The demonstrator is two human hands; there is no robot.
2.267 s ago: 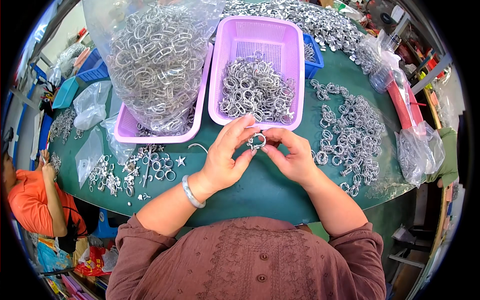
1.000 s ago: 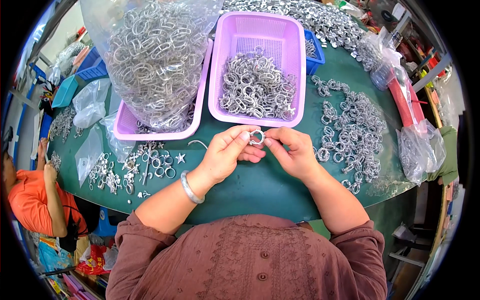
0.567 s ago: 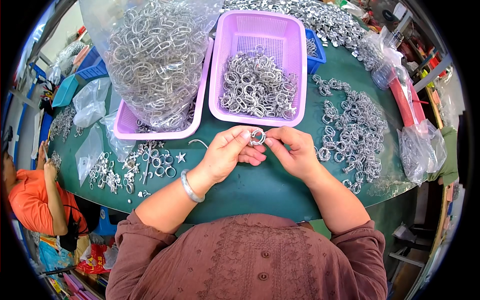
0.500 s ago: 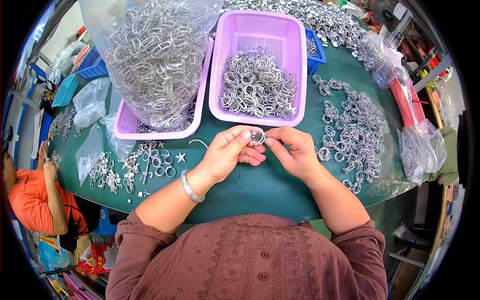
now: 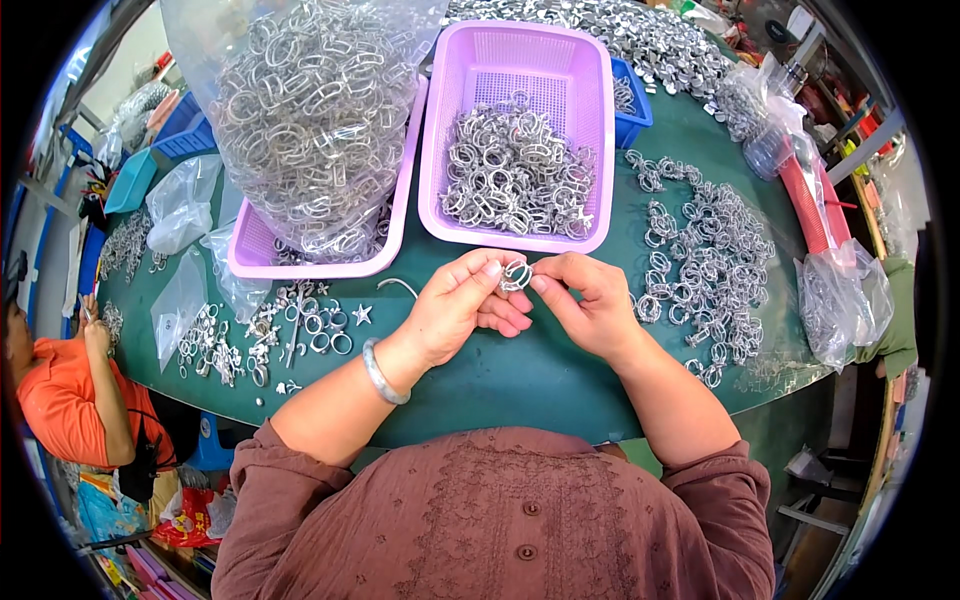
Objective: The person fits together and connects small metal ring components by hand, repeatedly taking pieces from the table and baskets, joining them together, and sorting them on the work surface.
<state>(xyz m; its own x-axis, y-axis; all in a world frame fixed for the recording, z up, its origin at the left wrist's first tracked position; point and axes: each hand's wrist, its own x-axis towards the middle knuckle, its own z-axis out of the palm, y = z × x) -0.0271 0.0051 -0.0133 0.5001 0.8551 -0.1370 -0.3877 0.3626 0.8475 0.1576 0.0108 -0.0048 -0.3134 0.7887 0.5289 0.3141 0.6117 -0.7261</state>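
Note:
Between my two hands, just in front of the middle lilac basket, is a silvery metal ring (image 5: 516, 275) with more than one band showing. My left hand (image 5: 466, 300) pinches its left side between thumb and fingers, the lower fingers curled beneath. On the ring's right edge, the thumb and forefinger of my right hand (image 5: 590, 302) are closed. A pale bangle (image 5: 380, 372) circles my left wrist. The lilac basket (image 5: 428, 190) beyond my hands holds a heap of similar metal rings (image 5: 515, 175).
A clear bag of metal rings (image 5: 310, 130) sits in another lilac basket (image 5: 310, 270) at left. Loose rings (image 5: 710, 260) cover the green table (image 5: 480, 395) at right; small parts (image 5: 320, 325) lie at left. A person in orange (image 5: 75, 400) works at far left.
The ring has turned slightly between my fingers and its bands now show more openly. Both hands stay in nearly the same place.

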